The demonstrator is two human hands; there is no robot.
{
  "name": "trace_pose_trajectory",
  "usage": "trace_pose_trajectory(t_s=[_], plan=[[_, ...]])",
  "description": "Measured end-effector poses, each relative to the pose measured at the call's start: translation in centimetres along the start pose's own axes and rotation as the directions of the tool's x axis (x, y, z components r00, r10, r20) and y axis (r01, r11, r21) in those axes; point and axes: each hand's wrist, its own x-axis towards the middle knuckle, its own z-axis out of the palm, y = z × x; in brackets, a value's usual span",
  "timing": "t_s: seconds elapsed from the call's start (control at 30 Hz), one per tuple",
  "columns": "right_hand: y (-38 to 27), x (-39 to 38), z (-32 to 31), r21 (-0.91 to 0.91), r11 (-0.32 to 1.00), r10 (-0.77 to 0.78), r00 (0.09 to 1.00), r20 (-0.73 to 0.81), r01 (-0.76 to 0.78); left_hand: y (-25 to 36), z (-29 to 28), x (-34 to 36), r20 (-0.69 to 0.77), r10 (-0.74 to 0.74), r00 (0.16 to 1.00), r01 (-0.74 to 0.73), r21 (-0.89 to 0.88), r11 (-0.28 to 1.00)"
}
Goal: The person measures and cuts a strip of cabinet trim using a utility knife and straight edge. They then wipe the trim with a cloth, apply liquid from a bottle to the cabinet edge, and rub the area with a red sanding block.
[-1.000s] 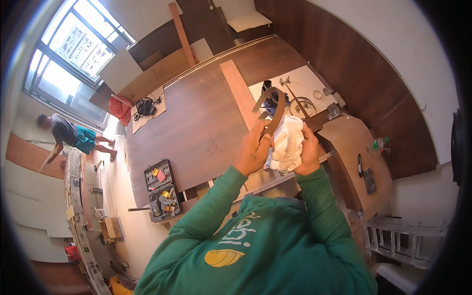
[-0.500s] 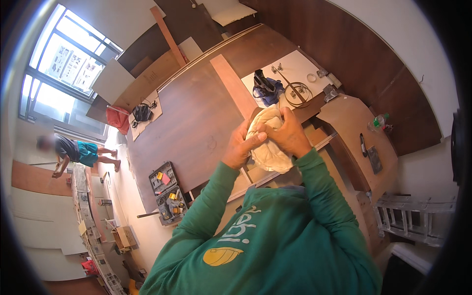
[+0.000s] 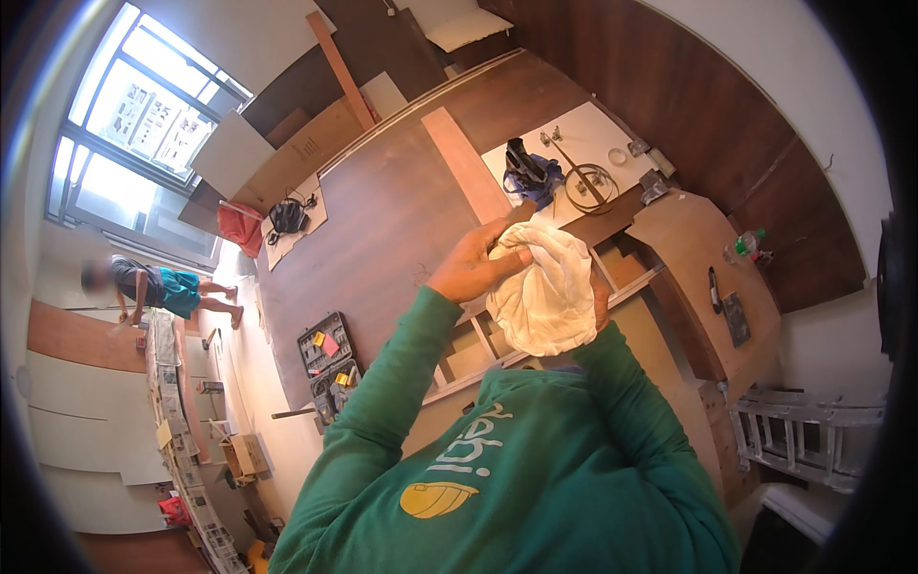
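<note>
A crumpled cream cloth (image 3: 547,298) is bunched up in front of my chest, with a rounded, folded-in upper part. My left hand (image 3: 475,265) grips its left edge, thumb lying over the folds and the other fingers behind it. Closed on the right side of the cloth is my right hand (image 3: 601,298), mostly hidden behind the fabric. Just past the cloth lies a large brown wood panel (image 3: 373,210), with a pinkish plank (image 3: 466,165) across it. A black and blue bag (image 3: 529,174) lies on a white board beyond my hands.
An open tool case (image 3: 330,359) is at the left of the panel. A knife (image 3: 714,289) and a bottle (image 3: 745,246) lie on the right-hand board, near a ladder (image 3: 808,435). Another person (image 3: 163,287) works at far left beside a paper-covered bench (image 3: 177,421).
The cloth has been turned and spread wider. My right hand has gone from its front to behind its right side, and my left thumb has shifted over the upper folds.
</note>
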Motion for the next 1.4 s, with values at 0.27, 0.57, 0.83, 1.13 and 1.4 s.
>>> trace_pose_trajectory(t_s=[0.27,0.57,0.83,1.13,1.4], plan=[[0.0,-0.3,0.4,0.115,0.993,0.050,0.995,-0.086,-0.040,1.0,-0.9,0.7,-0.220,0.013,0.975,0.045,0.257,0.965],[0.4,2.3,-1.9,0.028,0.996,0.083,0.994,-0.074,-0.081,2.0,2.2,-0.6,0.012,-0.229,0.973,0.225,0.160,0.961],[0.1,2.0,-0.5,-0.765,0.586,-0.441,0.897,-0.025,0.266,0.7,2.8,-0.5,-0.111,-0.136,0.984,0.142,0.045,0.989],[-0.7,2.0,-1.2,-0.251,0.967,-0.069,0.990,-0.125,0.036,-1.8,4.3,0.0,-0.029,-0.102,0.994,0.102,0.005,0.995],[-0.2,3.4,0.2,-0.656,0.751,-0.295,0.927,-0.232,0.075,-3.8,6.4,-0.4,-0.136,0.016,0.991,0.036,0.371,0.928]])
